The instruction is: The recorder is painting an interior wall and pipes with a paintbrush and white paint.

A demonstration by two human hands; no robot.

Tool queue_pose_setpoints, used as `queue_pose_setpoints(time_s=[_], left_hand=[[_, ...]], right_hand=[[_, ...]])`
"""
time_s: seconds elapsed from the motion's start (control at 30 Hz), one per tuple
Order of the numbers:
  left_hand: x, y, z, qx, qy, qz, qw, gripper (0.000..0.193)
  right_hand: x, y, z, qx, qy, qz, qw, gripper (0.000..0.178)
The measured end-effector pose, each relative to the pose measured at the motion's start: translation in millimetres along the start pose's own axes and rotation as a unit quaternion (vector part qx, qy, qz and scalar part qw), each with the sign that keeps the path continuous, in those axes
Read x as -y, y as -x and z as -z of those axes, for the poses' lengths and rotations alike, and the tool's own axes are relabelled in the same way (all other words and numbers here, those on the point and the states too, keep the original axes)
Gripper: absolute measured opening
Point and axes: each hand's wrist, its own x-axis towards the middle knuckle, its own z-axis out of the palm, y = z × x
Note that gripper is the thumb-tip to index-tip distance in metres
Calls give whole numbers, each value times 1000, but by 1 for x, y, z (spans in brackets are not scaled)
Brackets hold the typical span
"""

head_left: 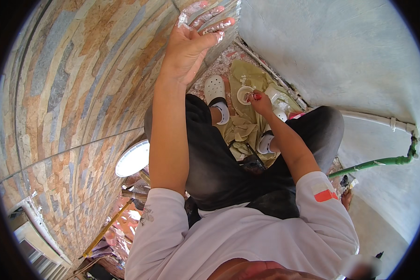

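White cup (240, 96) sits on an olive sheet (242, 71), right of the upper middle of the frame, its mouth toward the camera and its contents hard to make out. From the left, a stone-patterned wall (79, 93) runs out to the picture's dark curved rim. At lower left, a yellow stick (105, 228) slants beside a brush (133, 194), partly hidden at the sleeve. A white oval disc (131, 159) stands near that wall, its right part cut off from view. Up at top middle the left hand (187, 50) is raised, white-smeared fingers (221, 24) spread apart, the highest reaching the frame's upper edge; whether it touches the wall I cannot tell. A white clog (214, 89) shows between the left wrist and the cup, leaving a strip of sheet around the rim. The right hand (262, 102), on the cup's right side, pinches a small red object (256, 97) mostly covered by its fingers; whether that meets the rim is unclear. At upper right, a pale wall (331, 46) borders open room above a white pipe (371, 116) and a green pipe (373, 164).
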Motion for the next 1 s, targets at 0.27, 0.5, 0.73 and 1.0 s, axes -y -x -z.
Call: queue_pose_setpoints(time_s=[0.27, 0.5, 0.73, 1.0], left_hand=[[-4, 1, 2, -65, -14, 45, 997, 60], [4, -4, 12, -53, 15, 12, 998, 54], [-2, -3, 7, -52, -10, 3, 999, 52], [4, -4, 17, -47, 31, -15, 998, 37]], right_hand=[[10, 5, 0, -12, 12, -2, 1000, 42], [9, 3, 3, 9, -2, -6, 1000, 38], [21, 8, 7, -33, 16, 13, 999, 30], [20, 8, 8, -30, 13, 4, 999, 32]])
